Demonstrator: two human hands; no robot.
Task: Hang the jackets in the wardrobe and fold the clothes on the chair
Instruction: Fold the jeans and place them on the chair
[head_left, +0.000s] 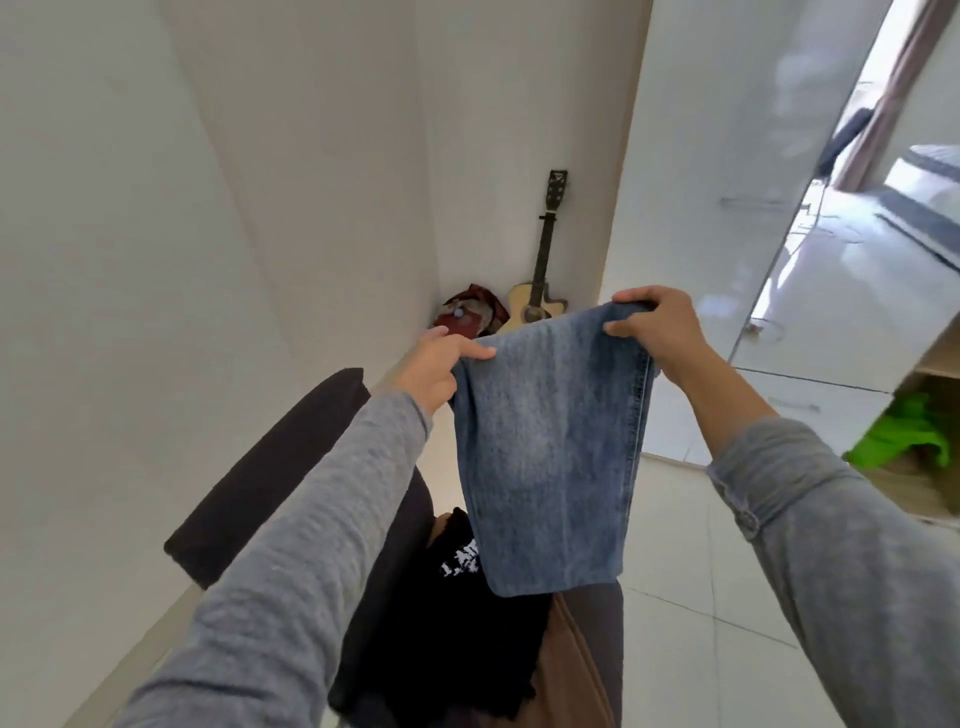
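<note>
A pair of light blue jeans (550, 452) hangs folded in the air over the chair. My left hand (436, 369) pinches its upper left corner, and my right hand (657, 325) grips the upper right corner. Below, the dark chair (270, 467) carries a black garment with white print (467, 623) and a brown garment (566, 675). The glossy white wardrobe (727, 208) stands at the right, one door open.
A guitar (540, 280) leans in the far corner next to a reddish bag (472, 312). A green garment (904, 431) lies on a lower shelf inside the wardrobe. White walls run along the left; pale floor tiles lie at the lower right.
</note>
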